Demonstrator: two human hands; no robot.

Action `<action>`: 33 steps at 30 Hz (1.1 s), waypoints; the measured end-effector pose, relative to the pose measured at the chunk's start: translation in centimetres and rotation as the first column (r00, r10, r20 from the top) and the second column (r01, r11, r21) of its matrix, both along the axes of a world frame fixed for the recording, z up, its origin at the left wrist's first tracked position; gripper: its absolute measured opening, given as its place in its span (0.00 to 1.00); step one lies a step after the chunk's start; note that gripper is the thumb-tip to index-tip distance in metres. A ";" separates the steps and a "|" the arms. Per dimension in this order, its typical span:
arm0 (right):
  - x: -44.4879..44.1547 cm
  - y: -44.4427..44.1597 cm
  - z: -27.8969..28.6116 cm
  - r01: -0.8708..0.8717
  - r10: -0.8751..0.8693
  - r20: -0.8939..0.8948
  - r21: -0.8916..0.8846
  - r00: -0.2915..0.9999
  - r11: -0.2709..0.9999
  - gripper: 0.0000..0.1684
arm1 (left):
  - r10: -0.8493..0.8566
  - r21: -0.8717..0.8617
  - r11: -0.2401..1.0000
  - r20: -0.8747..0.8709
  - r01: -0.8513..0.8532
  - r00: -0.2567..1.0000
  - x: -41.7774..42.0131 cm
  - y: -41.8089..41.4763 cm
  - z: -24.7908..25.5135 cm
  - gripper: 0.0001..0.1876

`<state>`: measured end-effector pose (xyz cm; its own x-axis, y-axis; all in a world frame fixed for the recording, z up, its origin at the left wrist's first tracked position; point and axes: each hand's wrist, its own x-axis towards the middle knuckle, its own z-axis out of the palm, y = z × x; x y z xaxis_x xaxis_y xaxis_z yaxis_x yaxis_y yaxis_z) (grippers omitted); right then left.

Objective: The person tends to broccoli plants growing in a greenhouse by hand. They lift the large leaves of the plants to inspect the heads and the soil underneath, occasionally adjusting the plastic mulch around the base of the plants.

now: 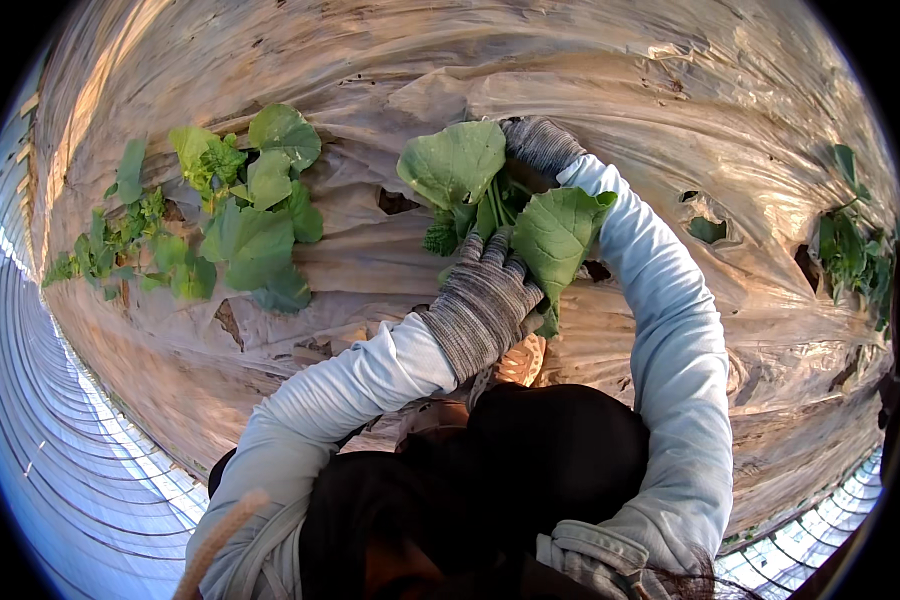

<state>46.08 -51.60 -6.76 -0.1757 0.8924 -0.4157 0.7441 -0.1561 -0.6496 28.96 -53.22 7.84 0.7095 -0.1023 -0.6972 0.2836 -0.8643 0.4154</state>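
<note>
Both my hands wear grey striped knit gloves and are at one broad-leaved green plant growing from the plastic-covered ground. My left hand lies over the near side of the plant, its fingertips among the stems, and a large leaf hangs beside it. At the far side of the plant, my right hand reaches round behind the leaves. Its fingers are mostly hidden by another large leaf, so its hold cannot be seen. Whether the left fingers grip a stem is unclear.
Wrinkled plastic mulch film covers the ground and has torn holes. More leafy plants grow at the left, others at the far right. A patterned shoe shows below my left hand. Ribbed greenhouse sheeting curves along the left edge.
</note>
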 end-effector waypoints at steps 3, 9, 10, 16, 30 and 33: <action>-0.4 0.7 -0.9 -0.037 0.037 -0.020 0.008 0.999 0.999 0.22 | 0.061 0.000 0.998 0.167 -0.062 0.984 -1.4 0.2 0.7 0.24; -0.4 -1.3 -0.3 -0.003 0.011 -0.089 0.083 0.996 0.997 0.21 | 0.589 -0.561 0.759 0.375 -0.331 0.715 -2.9 8.3 4.9 0.15; -0.1 -2.3 0.1 0.010 -0.001 -0.091 0.096 0.996 0.995 0.21 | 0.745 -0.654 0.623 0.329 -0.429 0.580 -3.0 10.1 4.5 0.15; -0.3 -4.4 1.6 -0.013 0.045 -0.121 0.253 0.992 0.967 0.21 | 0.737 -0.358 0.676 0.312 -0.644 0.600 -2.6 17.5 -5.9 0.19; -1.2 -3.8 0.6 0.274 -0.548 -0.686 -0.476 0.478 0.836 0.17 | 0.347 0.232 0.883 0.264 -0.408 0.900 -0.8 19.1 -12.9 0.18; -1.7 -4.5 0.6 0.302 -0.528 -0.718 -0.434 0.454 0.849 0.19 | 0.298 0.348 0.860 0.253 -0.374 0.920 -1.3 19.2 -15.5 0.20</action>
